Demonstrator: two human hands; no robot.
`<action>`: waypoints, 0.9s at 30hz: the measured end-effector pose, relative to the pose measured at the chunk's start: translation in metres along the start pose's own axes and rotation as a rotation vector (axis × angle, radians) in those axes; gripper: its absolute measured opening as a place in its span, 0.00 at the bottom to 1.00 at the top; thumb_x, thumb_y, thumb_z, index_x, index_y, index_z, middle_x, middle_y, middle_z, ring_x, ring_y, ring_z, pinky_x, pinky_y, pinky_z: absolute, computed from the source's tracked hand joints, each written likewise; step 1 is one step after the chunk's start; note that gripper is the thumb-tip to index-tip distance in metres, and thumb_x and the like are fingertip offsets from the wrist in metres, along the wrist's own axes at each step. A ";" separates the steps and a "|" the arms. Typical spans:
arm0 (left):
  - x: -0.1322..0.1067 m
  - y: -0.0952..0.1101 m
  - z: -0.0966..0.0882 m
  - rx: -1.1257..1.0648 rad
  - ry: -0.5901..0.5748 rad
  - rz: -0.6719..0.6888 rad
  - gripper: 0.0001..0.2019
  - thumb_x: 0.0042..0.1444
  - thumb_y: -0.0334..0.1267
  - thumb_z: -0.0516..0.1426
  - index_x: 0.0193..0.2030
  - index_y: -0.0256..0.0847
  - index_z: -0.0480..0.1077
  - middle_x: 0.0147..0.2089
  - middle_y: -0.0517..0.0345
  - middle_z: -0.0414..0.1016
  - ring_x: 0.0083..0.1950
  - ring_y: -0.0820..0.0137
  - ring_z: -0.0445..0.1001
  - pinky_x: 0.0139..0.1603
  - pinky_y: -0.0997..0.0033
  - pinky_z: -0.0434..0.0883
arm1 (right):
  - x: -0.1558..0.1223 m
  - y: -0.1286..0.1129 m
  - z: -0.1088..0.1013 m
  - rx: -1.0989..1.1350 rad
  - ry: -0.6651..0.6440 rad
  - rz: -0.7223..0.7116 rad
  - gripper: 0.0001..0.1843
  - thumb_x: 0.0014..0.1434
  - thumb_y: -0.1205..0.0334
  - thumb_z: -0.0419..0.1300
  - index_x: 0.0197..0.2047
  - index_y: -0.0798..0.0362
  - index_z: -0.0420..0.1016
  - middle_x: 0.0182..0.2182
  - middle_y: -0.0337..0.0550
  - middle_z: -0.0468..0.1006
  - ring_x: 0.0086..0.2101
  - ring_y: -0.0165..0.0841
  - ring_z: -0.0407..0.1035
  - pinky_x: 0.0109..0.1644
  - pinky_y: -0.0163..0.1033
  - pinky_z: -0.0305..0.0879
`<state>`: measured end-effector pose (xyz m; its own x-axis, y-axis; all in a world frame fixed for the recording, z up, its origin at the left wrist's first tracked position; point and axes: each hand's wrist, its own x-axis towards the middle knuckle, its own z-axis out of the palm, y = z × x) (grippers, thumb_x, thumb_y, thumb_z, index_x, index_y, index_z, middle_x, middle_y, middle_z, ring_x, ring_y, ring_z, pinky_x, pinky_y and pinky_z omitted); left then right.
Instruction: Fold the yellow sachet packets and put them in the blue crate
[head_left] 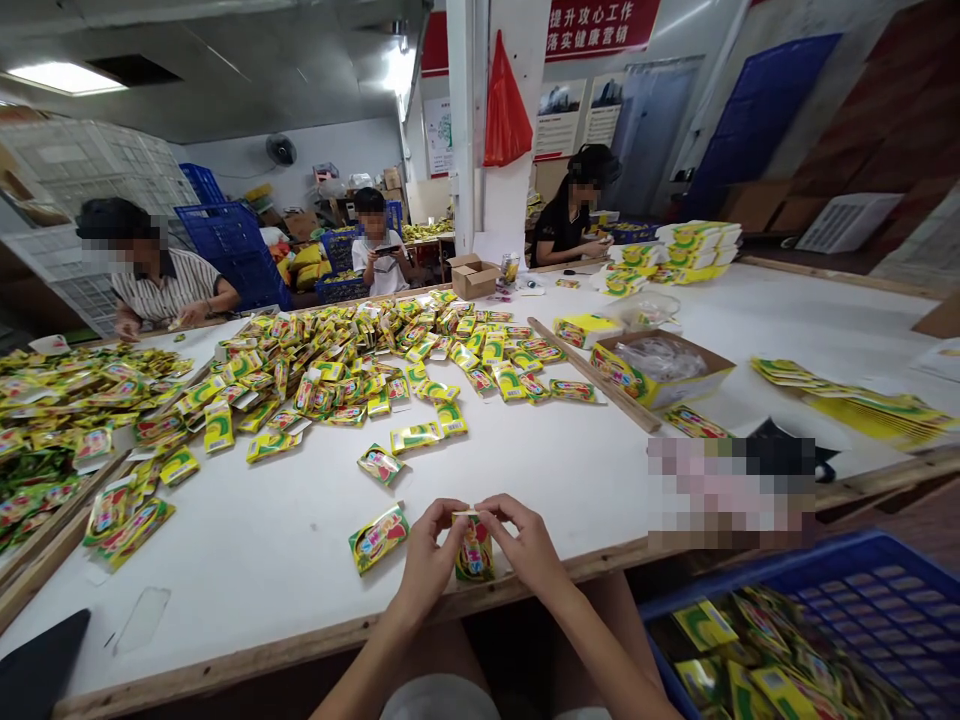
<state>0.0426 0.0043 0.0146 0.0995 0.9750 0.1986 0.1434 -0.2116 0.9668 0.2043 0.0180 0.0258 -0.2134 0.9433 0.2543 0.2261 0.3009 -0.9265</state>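
Note:
My left hand (427, 555) and my right hand (525, 545) meet at the near edge of the white table (285, 540). Both pinch the top of one small yellow-green packet (474, 552), which stands upright between them. Another packet (378, 538) of the same kind lies flat just left of my left hand. Farther out a single packet (381, 464) lies on its own.
A big heap of packets (360, 370) covers the table's middle and left. An open cardboard box (660, 368) and a wooden strip (592, 375) sit at the right. A blue crate (817, 630) with packets stands at my lower right. Three people sit at the far side.

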 end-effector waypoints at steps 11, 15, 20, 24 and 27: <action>0.004 0.005 -0.001 0.081 0.111 -0.043 0.13 0.58 0.45 0.55 0.36 0.35 0.69 0.32 0.55 0.71 0.34 0.71 0.67 0.36 0.72 0.65 | 0.008 -0.007 0.003 -0.094 -0.005 0.046 0.11 0.60 0.57 0.54 0.38 0.55 0.72 0.31 0.41 0.75 0.31 0.29 0.67 0.39 0.35 0.63; 0.002 0.000 -0.002 0.046 0.075 -0.052 0.13 0.59 0.45 0.54 0.37 0.36 0.71 0.34 0.54 0.72 0.37 0.70 0.69 0.39 0.71 0.66 | 0.008 -0.010 0.000 -0.088 -0.040 0.033 0.12 0.61 0.56 0.52 0.36 0.55 0.71 0.31 0.41 0.74 0.32 0.29 0.67 0.40 0.35 0.63; -0.009 -0.006 -0.008 0.060 -0.001 0.011 0.11 0.59 0.42 0.56 0.43 0.39 0.72 0.41 0.53 0.73 0.44 0.69 0.71 0.44 0.70 0.68 | -0.003 0.002 0.010 0.048 -0.080 0.046 0.11 0.60 0.58 0.54 0.40 0.55 0.73 0.36 0.42 0.75 0.37 0.31 0.70 0.44 0.35 0.65; -0.011 -0.007 -0.030 0.278 0.000 0.133 0.12 0.60 0.40 0.54 0.48 0.41 0.70 0.49 0.52 0.70 0.52 0.68 0.68 0.53 0.67 0.65 | -0.009 0.001 -0.004 0.019 -0.019 0.047 0.12 0.59 0.58 0.53 0.39 0.55 0.74 0.37 0.43 0.75 0.39 0.32 0.70 0.45 0.35 0.66; -0.011 -0.014 -0.062 0.554 0.132 0.066 0.21 0.57 0.41 0.56 0.57 0.39 0.61 0.56 0.48 0.65 0.57 0.64 0.64 0.57 0.62 0.61 | -0.020 -0.009 -0.058 -0.157 0.173 0.089 0.15 0.58 0.52 0.53 0.40 0.54 0.73 0.38 0.44 0.75 0.38 0.33 0.70 0.43 0.35 0.66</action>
<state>-0.0214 0.0008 0.0094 0.0067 0.9512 0.3086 0.6393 -0.2414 0.7300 0.2618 0.0052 0.0449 -0.0232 0.9729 0.2301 0.3846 0.2211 -0.8962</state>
